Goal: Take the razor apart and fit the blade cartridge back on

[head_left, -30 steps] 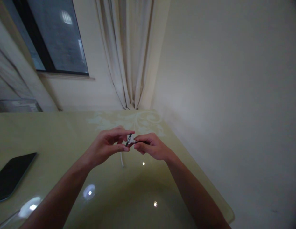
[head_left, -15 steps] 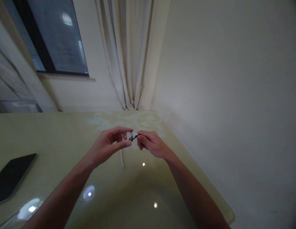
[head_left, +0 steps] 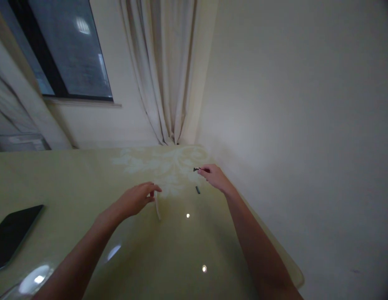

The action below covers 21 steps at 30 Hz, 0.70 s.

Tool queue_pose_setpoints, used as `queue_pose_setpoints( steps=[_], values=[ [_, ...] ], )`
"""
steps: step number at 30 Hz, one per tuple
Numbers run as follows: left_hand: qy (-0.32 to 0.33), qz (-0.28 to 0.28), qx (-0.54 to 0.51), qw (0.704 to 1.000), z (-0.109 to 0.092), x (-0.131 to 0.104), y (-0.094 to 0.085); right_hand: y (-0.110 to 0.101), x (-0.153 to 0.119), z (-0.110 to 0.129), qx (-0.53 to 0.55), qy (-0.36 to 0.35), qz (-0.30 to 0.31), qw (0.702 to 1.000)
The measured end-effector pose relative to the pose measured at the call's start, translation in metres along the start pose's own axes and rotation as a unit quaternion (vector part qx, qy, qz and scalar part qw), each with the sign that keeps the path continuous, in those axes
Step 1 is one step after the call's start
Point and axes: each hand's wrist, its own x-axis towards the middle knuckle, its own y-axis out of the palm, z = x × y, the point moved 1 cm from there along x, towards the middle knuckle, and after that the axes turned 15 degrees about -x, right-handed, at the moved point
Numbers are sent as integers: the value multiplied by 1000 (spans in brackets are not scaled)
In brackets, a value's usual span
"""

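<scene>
My R hand (head_left: 212,175) is by the R edge of the tabletop (head_left: 169,262), toward the far R corner, thumb & forefinger pinching a small, narrow dark piece (head_left: 196,169) w/ a pale bit showing, poss. part metal, too small to be sure. Just nearer me, a short, dark oblong strip (head_left: 197,190), hard plastic at a guess, lies loose on the tabletop a bit in from the R edge, clear of both hands. My L hand (head_left: 140,198) is well apart from the R, fingers loosely curled w/ a gap between thumb & forefinger, nothing gripped AFAICT; it's at the far end of a thin, slightly bent white strip (head_left: 158,209), matl unclear, & can't tell if they touch. A flat, black tablet-like slab (head_left: 17,231) lies off to the L, cut off by my view, so no read on the L edge. Progress, my judgement: the parting looks done, i.e. two dark bits separate, one down on the tabletop; the one in the R hand isn't down. Vs 1 s ago: both hands then met fingertip to fingertip around a small dark & silvery item; now they've split, R out closer to the R edge, L pulled back, & the oblong strip shows on a spot the R hand covered then. White strip & slab look unmoved; view shifted slightly.
</scene>
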Motion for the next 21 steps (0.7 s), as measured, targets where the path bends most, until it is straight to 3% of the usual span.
queue_pose_setpoints(
  steps=[5,14,21],
  values=[
    [4,67,70,995,10,2,18,17,10,-32,-46,82,35,995],
    [76,78,112,988,-4,7,24,36,13,-47,-91,156,61,982],
    [297,-29,159,941,-18,2,32,40,13,-49,-114,171,60,977]
  ],
)
